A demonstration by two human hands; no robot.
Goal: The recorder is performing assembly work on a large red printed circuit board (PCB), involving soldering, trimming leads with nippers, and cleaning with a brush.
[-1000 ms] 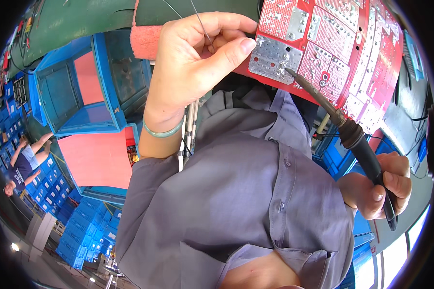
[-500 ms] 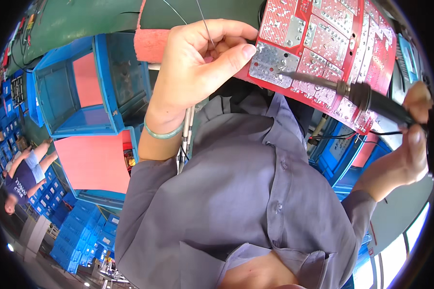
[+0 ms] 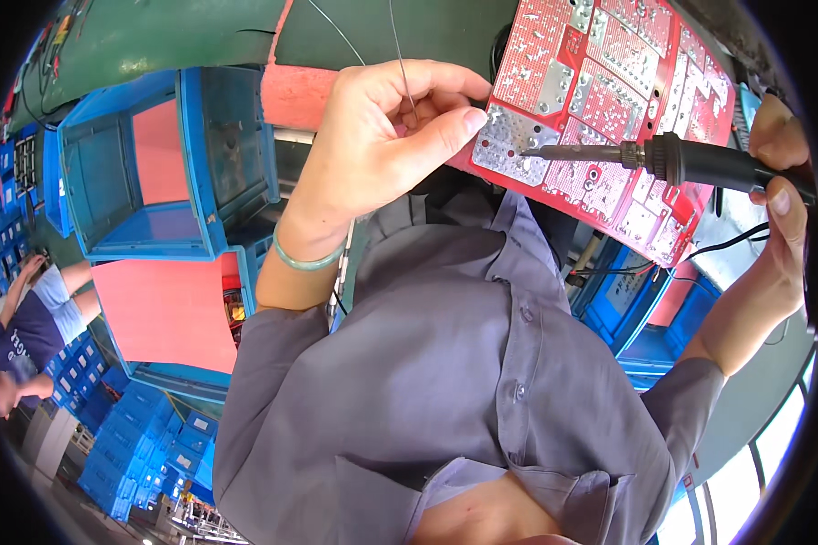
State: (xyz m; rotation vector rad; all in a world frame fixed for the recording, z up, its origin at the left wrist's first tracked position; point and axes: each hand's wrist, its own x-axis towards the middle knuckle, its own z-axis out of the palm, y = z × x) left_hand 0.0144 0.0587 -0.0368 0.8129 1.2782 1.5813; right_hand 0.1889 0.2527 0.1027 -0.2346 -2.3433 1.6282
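Seemingly partway: held wire [image 3: 396, 36] in left hand [image 3: 377, 145], gripped soldering iron [image 3: 718, 166] in right hand [image 3: 782, 218] at red circuit board [image 3: 609, 100], already dotted with joints [image 3: 555, 89]; couldn't tell remainder.

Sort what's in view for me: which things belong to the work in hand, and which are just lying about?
In use:
red circuit board
soldering iron, held in the right hand
thin wire, held in the left hand

Seemingly just lying about:
open blue crate
pink sheet
stacked blue crates
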